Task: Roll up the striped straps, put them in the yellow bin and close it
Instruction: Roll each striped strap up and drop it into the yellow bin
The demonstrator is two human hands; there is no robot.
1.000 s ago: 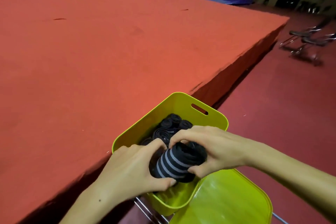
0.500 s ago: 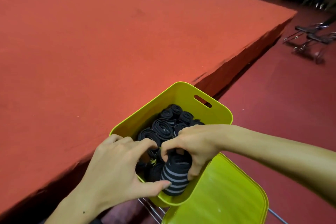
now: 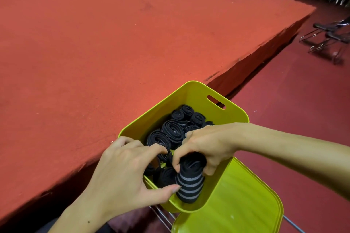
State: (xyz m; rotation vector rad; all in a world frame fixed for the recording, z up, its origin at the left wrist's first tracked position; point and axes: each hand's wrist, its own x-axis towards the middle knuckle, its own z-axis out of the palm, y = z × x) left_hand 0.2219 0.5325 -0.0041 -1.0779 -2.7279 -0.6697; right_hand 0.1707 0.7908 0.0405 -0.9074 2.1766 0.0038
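The yellow bin (image 3: 191,92) stands open against the edge of a red platform, with several rolled black straps (image 3: 173,128) packed upright inside. A rolled black strap with grey stripes (image 3: 190,185) stands at the bin's near end. My right hand (image 3: 206,143) grips the top of this roll from above. My left hand (image 3: 125,174) reaches into the bin's near left side, its thumb touching the striped roll and its index finger against the neighbouring rolls. The bin's yellow lid (image 3: 236,204) lies flat to the near right, below the bin.
The red carpeted platform (image 3: 113,43) fills the left and middle. A lower dark red floor (image 3: 295,104) runs along the right. Metal chair frames (image 3: 329,38) stand at the far right. Metal rods (image 3: 162,215) show under the bin.
The striped roll has gone from lying above the bin's near rim to standing down inside its near end. Both hands moved down with it.
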